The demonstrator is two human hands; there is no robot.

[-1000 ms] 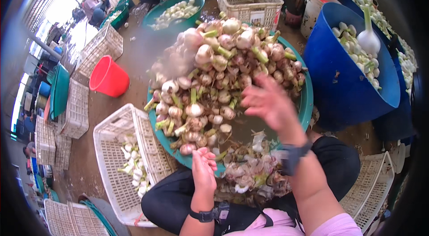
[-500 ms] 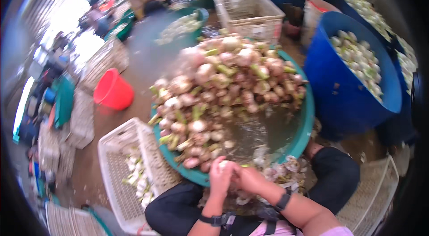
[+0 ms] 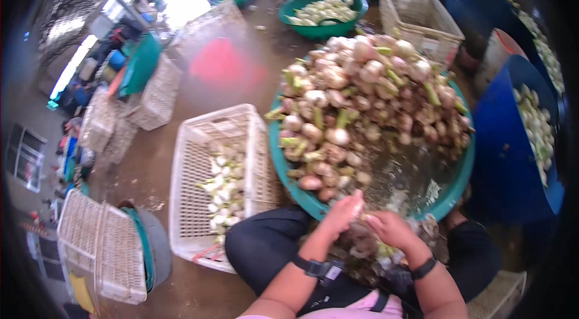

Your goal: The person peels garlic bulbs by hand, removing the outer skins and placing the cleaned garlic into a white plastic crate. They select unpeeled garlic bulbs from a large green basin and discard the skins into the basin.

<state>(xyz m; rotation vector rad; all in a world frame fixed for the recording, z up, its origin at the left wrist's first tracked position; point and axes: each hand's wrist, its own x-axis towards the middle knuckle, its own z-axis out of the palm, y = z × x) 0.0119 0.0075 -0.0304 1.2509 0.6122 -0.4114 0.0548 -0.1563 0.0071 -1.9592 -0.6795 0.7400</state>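
My left hand (image 3: 341, 215) is closed around what looks like a garlic bulb, mostly hidden by the fingers, at the near rim of a green tub (image 3: 288, 181). Close beside it, my right hand (image 3: 389, 229) has its fingers curled in a pinch; what they hold is hidden. Below both hands lies a pile of loose, papery garlic skins (image 3: 359, 244), between my legs. Unpeeled garlic bulbs (image 3: 338, 136) with cut green stems are heaped in the tub, and murky water shows on its near right side.
Left of my knee, a white plastic crate (image 3: 184, 198) holds peeled white garlic (image 3: 227, 189). A blue barrel (image 3: 500, 156) of peeled garlic stands at the right. Beyond the tub are an open crate (image 3: 416, 32) and a green basin (image 3: 289, 16). A blurred red bucket (image 3: 223, 65) stands far left.
The view has swung left, so the tub and crate appear farther right. My hands, together around a pale bulb before, are now slightly apart above the skins.
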